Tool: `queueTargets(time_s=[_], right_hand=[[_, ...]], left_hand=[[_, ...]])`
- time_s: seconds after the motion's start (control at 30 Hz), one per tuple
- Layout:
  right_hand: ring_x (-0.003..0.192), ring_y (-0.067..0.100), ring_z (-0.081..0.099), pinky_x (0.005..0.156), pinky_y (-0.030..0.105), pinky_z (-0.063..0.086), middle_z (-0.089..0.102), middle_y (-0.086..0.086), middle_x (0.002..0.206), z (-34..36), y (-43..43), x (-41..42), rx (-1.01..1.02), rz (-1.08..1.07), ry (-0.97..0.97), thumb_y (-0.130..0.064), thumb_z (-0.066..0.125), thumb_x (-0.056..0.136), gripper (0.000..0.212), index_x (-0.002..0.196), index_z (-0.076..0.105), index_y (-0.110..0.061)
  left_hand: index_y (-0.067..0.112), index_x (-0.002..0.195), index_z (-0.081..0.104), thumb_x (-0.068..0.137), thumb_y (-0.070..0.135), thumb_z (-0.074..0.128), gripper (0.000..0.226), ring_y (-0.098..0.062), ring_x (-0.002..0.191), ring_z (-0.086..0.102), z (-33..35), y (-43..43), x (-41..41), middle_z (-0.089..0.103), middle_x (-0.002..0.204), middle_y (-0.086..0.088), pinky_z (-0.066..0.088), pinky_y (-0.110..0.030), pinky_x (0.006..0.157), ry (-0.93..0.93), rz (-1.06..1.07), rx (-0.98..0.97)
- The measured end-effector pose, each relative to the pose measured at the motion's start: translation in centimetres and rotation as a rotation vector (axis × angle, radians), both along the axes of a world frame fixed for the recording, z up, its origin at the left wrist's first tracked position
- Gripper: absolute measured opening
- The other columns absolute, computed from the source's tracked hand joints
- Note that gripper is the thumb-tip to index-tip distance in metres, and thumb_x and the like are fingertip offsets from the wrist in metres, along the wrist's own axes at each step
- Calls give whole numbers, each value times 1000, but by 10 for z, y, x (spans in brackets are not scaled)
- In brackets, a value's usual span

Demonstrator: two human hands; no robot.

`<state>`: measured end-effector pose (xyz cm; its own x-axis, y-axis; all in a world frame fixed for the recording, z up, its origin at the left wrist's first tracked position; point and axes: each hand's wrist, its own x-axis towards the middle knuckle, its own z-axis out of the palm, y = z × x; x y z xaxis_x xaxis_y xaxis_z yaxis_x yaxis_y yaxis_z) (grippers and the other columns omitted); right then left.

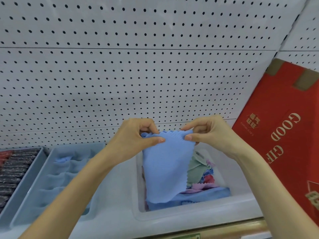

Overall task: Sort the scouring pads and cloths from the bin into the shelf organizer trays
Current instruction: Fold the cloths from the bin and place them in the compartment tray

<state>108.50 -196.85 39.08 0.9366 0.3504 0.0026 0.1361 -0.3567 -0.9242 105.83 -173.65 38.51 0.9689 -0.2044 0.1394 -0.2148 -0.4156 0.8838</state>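
Observation:
A light blue cloth [165,169] with a zigzag edge hangs over the white bin [198,214]. My left hand [134,135] pinches its top edge on the left and my right hand [207,131] pinches the same edge on the right. Inside the bin lie more cloths [202,171] in green, pink, red and blue. To the left, a blue tray [57,180] holds blue cloths. Further left, another tray [29,166] is filled with dark scouring pads [12,171] standing in a row.
A white pegboard [138,66] forms the back wall of the shelf. A red cardboard box [284,138] printed "GOOD GIFT" leans at the right, close to the bin. The shelf's front edge [224,228] runs along the bottom.

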Motion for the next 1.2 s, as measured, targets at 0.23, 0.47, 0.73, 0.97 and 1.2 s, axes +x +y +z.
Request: queueTargets(time_s=[0.23,0.47,0.73,0.97,1.2], right_hand=[[64,7,64,66,17,51,70,-1,68,0,-1,0,92,-71,10,-4,74,78,8,74,68,-6],[71,9,66,68,15,51,74,3,75,6,0,1,178,-216,13,-11,72,83,9,77,66,-9],[59,4,60,58,19,47,66,-8,59,-3,22,-5,-4,-482,-261,-11,77,77,18,65,64,-17],[69,17,66,59,24,51,72,11,75,-5,46,-11,358,-364,-38,-6,75,78,12,72,65,-9],[66,16,61,62,25,51,71,15,75,-8,43,-12,354,-416,-61,-5,76,77,8,75,69,-6]], left_hand=[[21,86,61,76,8,79,24,-10,57,58,0,-5,-1,71,64,-6,44,-16,56,32,117,-94],[0,85,69,78,-3,73,9,-12,65,69,-5,-1,3,73,68,-10,54,-19,63,148,180,-290],[11,71,66,81,5,74,14,-13,61,64,-12,-22,12,70,69,-14,54,-20,56,79,393,-304],[4,83,70,84,1,69,3,-11,69,70,-11,-48,6,72,70,1,57,-24,61,107,298,-500],[4,91,73,88,1,63,11,-16,79,71,-8,-41,-4,75,90,-11,55,-22,67,242,167,-719]])
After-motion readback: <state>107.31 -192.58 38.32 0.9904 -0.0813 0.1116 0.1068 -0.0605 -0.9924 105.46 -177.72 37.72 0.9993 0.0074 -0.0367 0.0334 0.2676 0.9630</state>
